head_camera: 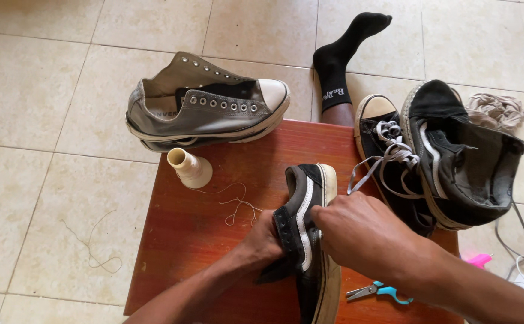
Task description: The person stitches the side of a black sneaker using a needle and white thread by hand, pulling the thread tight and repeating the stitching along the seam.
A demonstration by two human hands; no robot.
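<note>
Tiles of pale cream ceramic make up the floor (34, 90), with thin grey grout lines running across it. On it stands a low red-brown wooden table (214, 240), glossy and grained, which takes up the middle and lower part of the view.

At six o'clock, the left hand (268, 240) is closed around the side of a black skate shoe with a white stripe (307, 222), fingers tucked into its opening. The right hand (358, 231) lies over the shoe from the four o'clock side, fingertips pinched at the upper edge near the stripe; whether they hold anything small cannot be told. The shoe stands on its side above the table, white sole turned toward three o'clock.

At ten o'clock a cream thread spool (190, 169) lies on the table, with loose thread (238, 207) trailing from it toward the hands. At eleven o'clock a pair of unlaced grey canvas sneakers (205, 105) overhangs the table's far edge. At two o'clock a black canvas sneaker with grey laces (388, 159) sits beside another black skate shoe (460, 162). Small blue-handled scissors (373, 291) lie at five o'clock. A foot in a black sock (343, 54) rests on the tiles at twelve o'clock.
</note>
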